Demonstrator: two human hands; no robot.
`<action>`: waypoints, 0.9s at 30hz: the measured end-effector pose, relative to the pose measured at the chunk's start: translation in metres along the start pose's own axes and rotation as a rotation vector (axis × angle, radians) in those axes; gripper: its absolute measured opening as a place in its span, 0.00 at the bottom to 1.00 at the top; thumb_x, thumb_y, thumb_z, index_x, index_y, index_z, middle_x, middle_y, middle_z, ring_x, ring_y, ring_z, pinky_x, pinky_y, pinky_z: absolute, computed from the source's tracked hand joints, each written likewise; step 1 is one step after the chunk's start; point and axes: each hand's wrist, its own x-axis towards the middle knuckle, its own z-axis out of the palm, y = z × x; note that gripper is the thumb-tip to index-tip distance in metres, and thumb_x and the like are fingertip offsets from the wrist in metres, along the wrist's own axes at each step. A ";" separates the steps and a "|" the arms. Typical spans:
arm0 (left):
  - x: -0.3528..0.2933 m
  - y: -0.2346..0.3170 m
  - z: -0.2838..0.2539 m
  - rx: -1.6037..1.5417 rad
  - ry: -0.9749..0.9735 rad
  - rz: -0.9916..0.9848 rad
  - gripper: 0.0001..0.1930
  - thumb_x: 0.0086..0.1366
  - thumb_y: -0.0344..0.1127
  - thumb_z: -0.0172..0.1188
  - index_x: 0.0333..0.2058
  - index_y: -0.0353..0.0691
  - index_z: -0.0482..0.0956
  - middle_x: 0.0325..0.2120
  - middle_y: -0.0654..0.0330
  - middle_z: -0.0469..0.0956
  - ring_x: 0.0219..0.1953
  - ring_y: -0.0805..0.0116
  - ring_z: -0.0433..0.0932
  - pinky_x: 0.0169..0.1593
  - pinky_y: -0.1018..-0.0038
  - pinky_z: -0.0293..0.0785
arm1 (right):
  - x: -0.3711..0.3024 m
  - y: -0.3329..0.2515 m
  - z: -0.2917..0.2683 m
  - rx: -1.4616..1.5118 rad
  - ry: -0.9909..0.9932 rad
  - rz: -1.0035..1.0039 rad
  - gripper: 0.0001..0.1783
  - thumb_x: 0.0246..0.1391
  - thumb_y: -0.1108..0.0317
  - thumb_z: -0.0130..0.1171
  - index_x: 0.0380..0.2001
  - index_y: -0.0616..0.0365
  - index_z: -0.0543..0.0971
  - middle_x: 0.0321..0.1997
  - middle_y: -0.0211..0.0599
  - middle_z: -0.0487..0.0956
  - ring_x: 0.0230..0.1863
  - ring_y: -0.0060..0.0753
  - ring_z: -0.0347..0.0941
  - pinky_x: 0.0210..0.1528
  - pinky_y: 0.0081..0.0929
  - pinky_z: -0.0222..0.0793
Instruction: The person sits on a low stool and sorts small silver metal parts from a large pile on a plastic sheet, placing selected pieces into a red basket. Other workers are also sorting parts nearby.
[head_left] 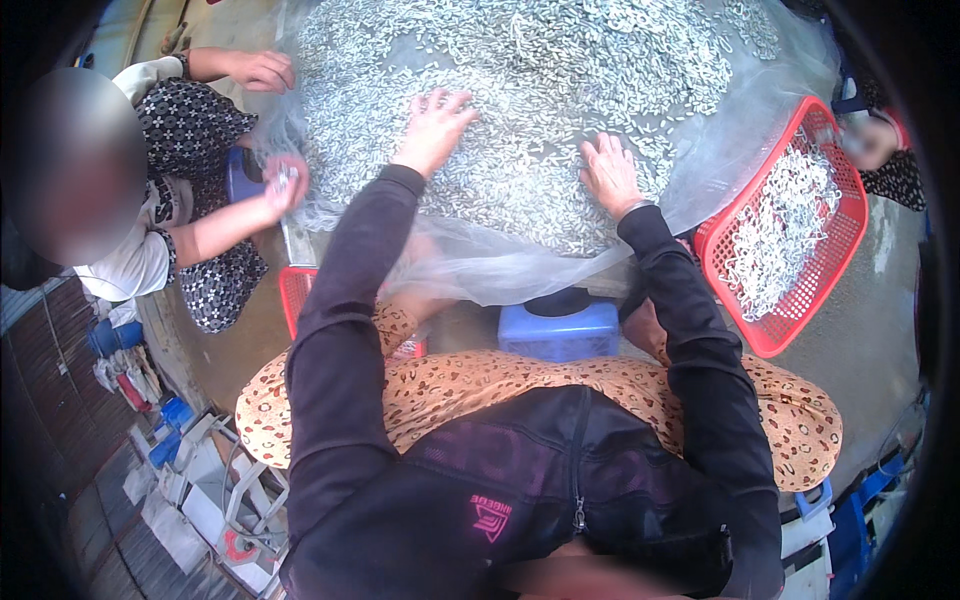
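Note:
A wide layer of small, silvery-white elongated pieces (530, 110) lies spread over a sheet of translucent netting (520, 275); they are too small for me to tell their kind. My left hand (433, 132) reaches in from the near side and rests on the layer, its fingers spread. To its right, my right hand (609, 176) lies palm down beside a thinner patch, with fingers apart. Neither hand appears to hold anything, though what is under the palms is hidden. Black sleeves cover both my forearms.
A red perforated basket (850, 215) at the right holds white, curled-looking pieces (785, 230). Another red basket (297, 292) is partly hidden by my left arm. A blue plastic stool (558, 330) stands before me. One co-worker's hands (285, 186) are at the left edge; another's hand (873, 142) is far right.

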 end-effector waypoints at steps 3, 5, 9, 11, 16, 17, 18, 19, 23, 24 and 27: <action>0.009 0.048 0.013 -0.242 -0.225 0.060 0.17 0.51 0.29 0.56 0.41 0.50 0.77 0.42 0.65 0.71 0.48 0.64 0.68 0.48 0.69 0.68 | 0.004 -0.011 0.005 -0.023 -0.041 0.031 0.17 0.40 0.67 0.60 0.37 0.57 0.73 0.45 0.40 0.66 0.51 0.38 0.62 0.44 0.41 0.64; 0.009 0.073 0.025 -0.295 -0.150 0.107 0.15 0.54 0.30 0.53 0.42 0.49 0.77 0.40 0.65 0.70 0.46 0.64 0.68 0.48 0.68 0.68 | 0.007 -0.010 0.008 -0.061 -0.024 0.011 0.16 0.41 0.68 0.59 0.36 0.57 0.73 0.45 0.40 0.66 0.51 0.38 0.62 0.44 0.40 0.64; 0.017 0.075 0.042 -0.310 -0.057 0.093 0.11 0.56 0.32 0.51 0.39 0.47 0.76 0.39 0.64 0.70 0.45 0.64 0.68 0.48 0.69 0.67 | 0.013 0.009 -0.002 0.272 -0.054 0.103 0.14 0.46 0.72 0.55 0.38 0.59 0.70 0.41 0.47 0.72 0.47 0.48 0.70 0.42 0.42 0.67; 0.018 0.071 0.042 -0.248 -0.037 0.113 0.09 0.56 0.32 0.51 0.36 0.46 0.75 0.38 0.64 0.69 0.45 0.65 0.68 0.47 0.69 0.67 | 0.014 0.024 -0.018 0.377 0.005 0.114 0.17 0.47 0.70 0.57 0.42 0.57 0.69 0.40 0.49 0.74 0.45 0.52 0.71 0.43 0.42 0.68; 0.024 0.076 0.038 -0.084 -0.209 0.140 0.09 0.54 0.32 0.54 0.36 0.41 0.72 0.38 0.58 0.69 0.47 0.62 0.68 0.47 0.60 0.69 | -0.009 0.043 -0.041 0.222 -0.191 0.054 0.27 0.43 0.63 0.64 0.47 0.54 0.67 0.43 0.49 0.71 0.46 0.52 0.71 0.44 0.42 0.68; 0.027 0.079 0.037 -0.161 -0.206 0.075 0.10 0.54 0.32 0.55 0.36 0.41 0.71 0.39 0.58 0.69 0.48 0.61 0.68 0.47 0.60 0.69 | -0.015 0.044 -0.039 0.174 -0.307 0.047 0.30 0.42 0.62 0.65 0.49 0.54 0.67 0.43 0.49 0.71 0.46 0.52 0.71 0.45 0.42 0.68; 0.029 0.081 0.035 -0.221 -0.205 0.004 0.10 0.54 0.32 0.56 0.36 0.41 0.71 0.39 0.58 0.69 0.48 0.61 0.69 0.46 0.61 0.69 | -0.020 0.038 -0.033 0.125 -0.398 0.074 0.27 0.43 0.63 0.63 0.47 0.57 0.67 0.42 0.48 0.71 0.46 0.52 0.70 0.44 0.42 0.69; 0.031 0.082 0.033 -0.279 -0.208 -0.061 0.11 0.54 0.32 0.56 0.37 0.40 0.71 0.40 0.57 0.69 0.48 0.60 0.69 0.46 0.61 0.69 | -0.023 0.035 -0.027 0.107 -0.369 0.071 0.26 0.43 0.64 0.62 0.46 0.58 0.67 0.42 0.48 0.71 0.46 0.52 0.71 0.44 0.42 0.69; 0.040 0.079 0.014 -0.760 0.102 -0.302 0.08 0.54 0.29 0.58 0.33 0.38 0.71 0.28 0.55 0.74 0.33 0.55 0.75 0.38 0.67 0.73 | -0.024 0.008 -0.001 0.189 -0.172 0.043 0.14 0.45 0.69 0.54 0.36 0.64 0.70 0.41 0.49 0.70 0.41 0.51 0.73 0.41 0.43 0.72; 0.042 0.079 0.008 -0.781 0.186 -0.328 0.09 0.53 0.28 0.59 0.35 0.38 0.73 0.23 0.58 0.75 0.27 0.59 0.76 0.35 0.69 0.73 | -0.018 -0.001 0.001 0.233 -0.174 0.077 0.14 0.45 0.69 0.54 0.36 0.64 0.70 0.42 0.50 0.70 0.40 0.52 0.73 0.42 0.43 0.71; 0.051 0.078 -0.009 -1.115 -0.031 -0.563 0.13 0.54 0.30 0.61 0.39 0.38 0.73 0.21 0.60 0.76 0.27 0.68 0.77 0.34 0.71 0.73 | 0.012 -0.030 0.002 0.529 -0.051 0.120 0.16 0.47 0.68 0.55 0.40 0.63 0.72 0.41 0.51 0.74 0.41 0.52 0.74 0.42 0.44 0.70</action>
